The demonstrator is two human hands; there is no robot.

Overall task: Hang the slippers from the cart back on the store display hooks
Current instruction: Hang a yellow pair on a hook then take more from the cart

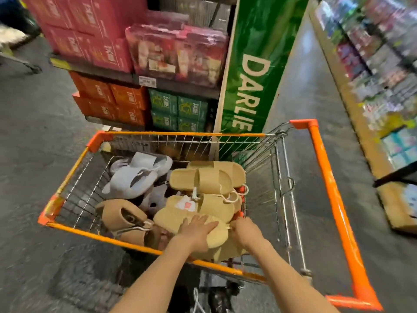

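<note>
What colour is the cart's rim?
Orange rim, seen in the head view.

**Slipper tally in the cart**

One orange-rimmed wire cart sits mid-frame. Inside, yellow slippers on the right: roughly two bundled pairs, exact count unclear. White slippers upper left: about two. One tan pair lower left. Two hands reach in: left hand, right hand.
</note>
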